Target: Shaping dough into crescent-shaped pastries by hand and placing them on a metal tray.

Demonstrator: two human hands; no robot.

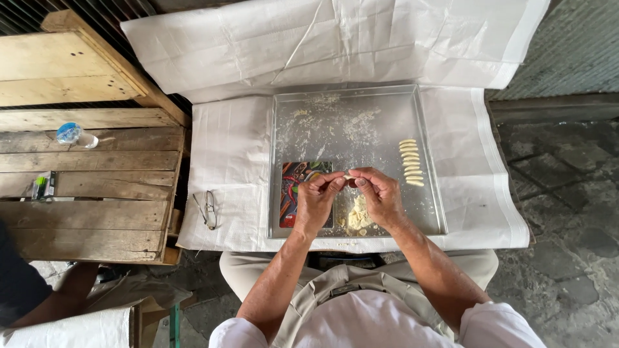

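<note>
Shaping dough, mid-tray.
My left hand [316,201] and right hand [380,193] pinch one small pale dough piece [349,176] over the floured metal tray [351,106]; finished pale rolls [411,162] sit at 2 o'clock. Next move, I judge: gentle rolling pressure.

Metal tray [356,103], frame centre: upper half open, floured, nothing standing in it. Lower half crowded: colourful card [291,183] at lower left, dough lump [358,216] at lower centre, both hands [351,193] meeting above them. Right side: column of shaped dough pieces [410,162] blocks the strip near the rim. White sheet [232,154] left of tray: free except spectacles [208,209] at lower left. Sheet right of tray: open. Wooden pallet [90,187], frame left: bottle [75,135] and small packet [43,185] near its left end; middle boards free.
</note>
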